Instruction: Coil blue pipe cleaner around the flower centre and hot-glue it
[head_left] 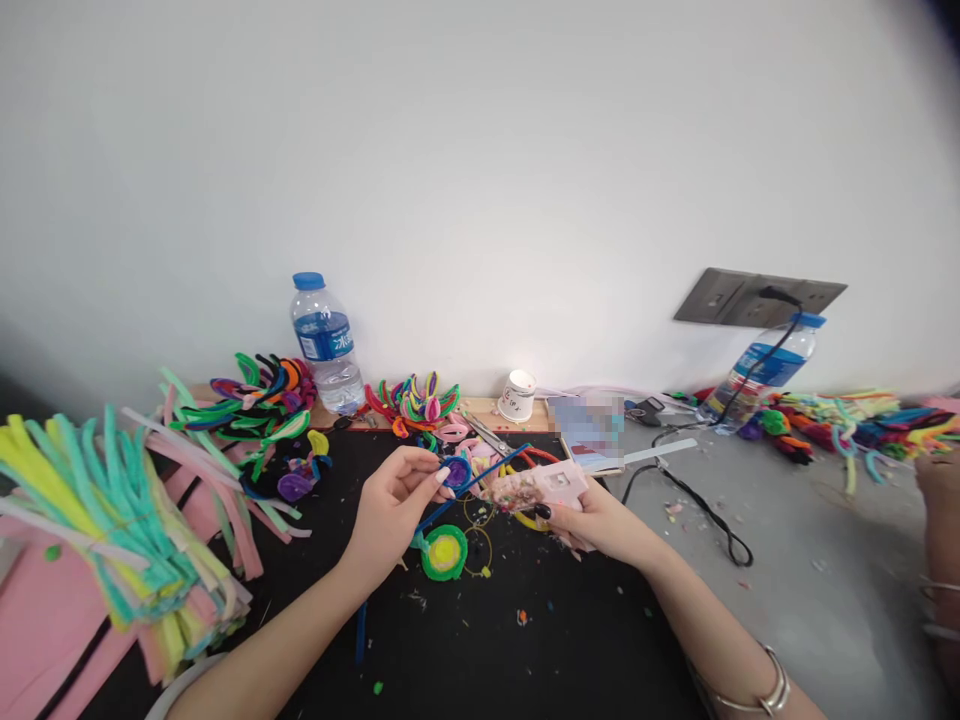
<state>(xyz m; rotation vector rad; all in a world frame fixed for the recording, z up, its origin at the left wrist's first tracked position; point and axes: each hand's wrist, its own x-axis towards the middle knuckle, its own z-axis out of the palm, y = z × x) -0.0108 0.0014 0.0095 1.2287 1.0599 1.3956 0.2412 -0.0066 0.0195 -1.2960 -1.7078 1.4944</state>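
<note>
My left hand (pixel 397 505) pinches a small round coil (pixel 456 473) of purple pipe cleaner with a blue rim. A blue strip (pixel 491 468) runs from near the coil up to the right. In my right hand (pixel 592 515) is a pale pink, flat device (pixel 559 483), its left end covered with coloured bits; the thumb lies on its lower edge. Below and between the hands, a green disc with a yellow centre (pixel 444 552) lies on the black mat (pixel 450 650), beside thin gold rings (pixel 480 550).
Bundled pipe cleaners (pixel 142 530) fill the left side. Behind stand a water bottle (pixel 328 345) and paper cup (pixel 517 395), with scissors (pixel 486 434) nearby. At right are a tilted bottle (pixel 765 370), a black cable (pixel 705 515) and another person's arm (pixel 941 540).
</note>
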